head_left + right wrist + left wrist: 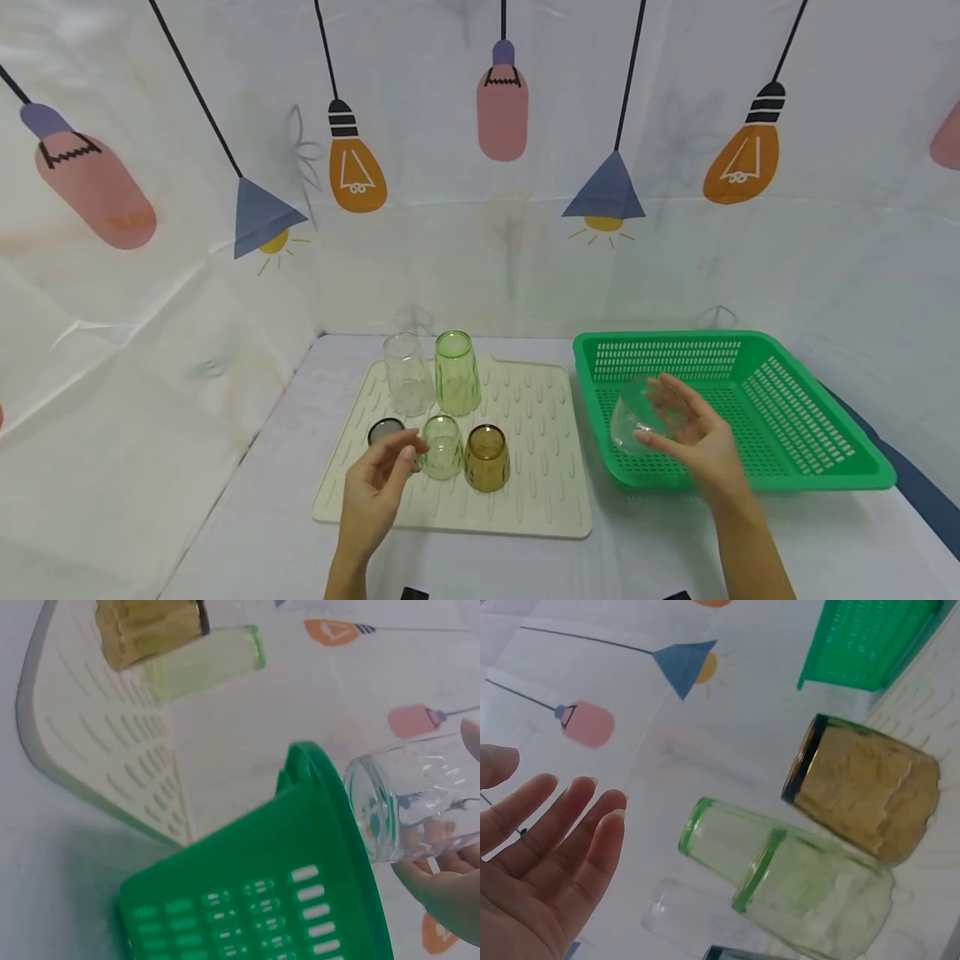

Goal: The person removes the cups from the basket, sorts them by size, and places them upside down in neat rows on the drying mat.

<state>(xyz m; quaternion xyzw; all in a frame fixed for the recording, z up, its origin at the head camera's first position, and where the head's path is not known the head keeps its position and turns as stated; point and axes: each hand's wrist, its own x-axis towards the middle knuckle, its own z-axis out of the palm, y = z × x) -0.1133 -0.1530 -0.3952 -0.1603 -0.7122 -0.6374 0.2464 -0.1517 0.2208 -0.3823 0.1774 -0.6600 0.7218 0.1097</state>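
My right hand grips a clear glass over the left part of a green basket; in the right wrist view the glass's thick base faces the basket's rim. Fingers apart and holding nothing, my left hand is over the front left of a cream drying mat. It partly hides a dark grey glass. Beside it stand a short green glass and an amber glass. Behind them are a tall clear glass and a tall green glass.
The mat and basket sit side by side on a white-covered table. A white sheet printed with lamps and bulbs hangs behind and at the sides. The basket's raised rim lies close to my right hand.
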